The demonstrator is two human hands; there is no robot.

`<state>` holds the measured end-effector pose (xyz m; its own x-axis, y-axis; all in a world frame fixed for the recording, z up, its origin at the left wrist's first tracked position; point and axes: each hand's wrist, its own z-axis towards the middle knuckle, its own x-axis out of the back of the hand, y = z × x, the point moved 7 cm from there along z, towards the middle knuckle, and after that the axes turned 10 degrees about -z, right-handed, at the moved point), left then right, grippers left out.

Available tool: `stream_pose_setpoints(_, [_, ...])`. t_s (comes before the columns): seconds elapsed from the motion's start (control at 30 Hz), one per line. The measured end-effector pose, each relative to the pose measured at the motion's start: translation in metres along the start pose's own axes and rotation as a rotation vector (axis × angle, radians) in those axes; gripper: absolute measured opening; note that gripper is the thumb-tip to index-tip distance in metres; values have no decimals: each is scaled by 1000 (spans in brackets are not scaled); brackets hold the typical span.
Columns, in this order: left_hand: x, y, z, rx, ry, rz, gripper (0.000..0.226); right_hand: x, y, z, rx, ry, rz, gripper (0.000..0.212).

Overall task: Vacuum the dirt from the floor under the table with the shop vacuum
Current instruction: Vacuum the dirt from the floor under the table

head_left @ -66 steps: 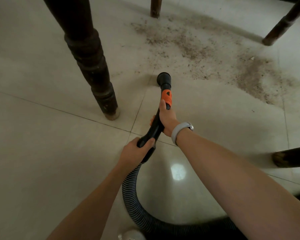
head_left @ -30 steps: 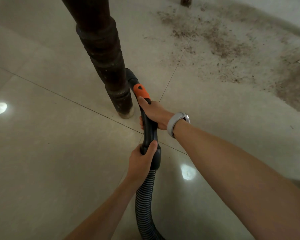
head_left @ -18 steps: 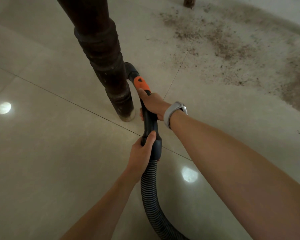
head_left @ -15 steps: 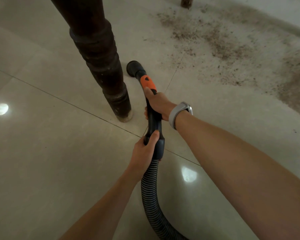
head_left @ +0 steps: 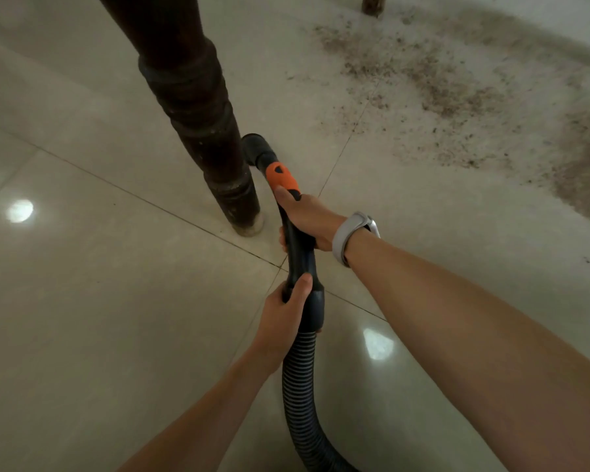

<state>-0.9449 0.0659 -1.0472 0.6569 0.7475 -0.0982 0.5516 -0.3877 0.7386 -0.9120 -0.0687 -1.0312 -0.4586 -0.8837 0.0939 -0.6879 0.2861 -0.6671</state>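
Dirt (head_left: pixel 457 97) lies well right of the nozzle (head_left: pixel 254 148), which, both hands' fingers wrapped round the wand (head_left: pixel 298 253), could knock the table leg (head_left: pixel 198 107)

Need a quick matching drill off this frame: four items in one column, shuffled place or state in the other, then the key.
Column A
1. nozzle
2. left hand
3. right hand
4. dirt

Column B
a. grips the wand just below the orange collar
b. spread over the tiles at upper right
c. right beside the dark table leg
d. grips the cuff where the ribbed hose starts

Pairs: 1-c, 2-d, 3-a, 4-b
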Motion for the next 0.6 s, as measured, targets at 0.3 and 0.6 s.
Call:
stream_pose_setpoints(0.3, [-17, -14, -20, -26, -28, 76, 27, -1, 20, -22, -53, -147, 11, 37])
stream_pose_setpoints(0.6, [-41, -26, -42, 3, -203, 188, 15, 17, 52, -48, -66, -142, 16, 39])
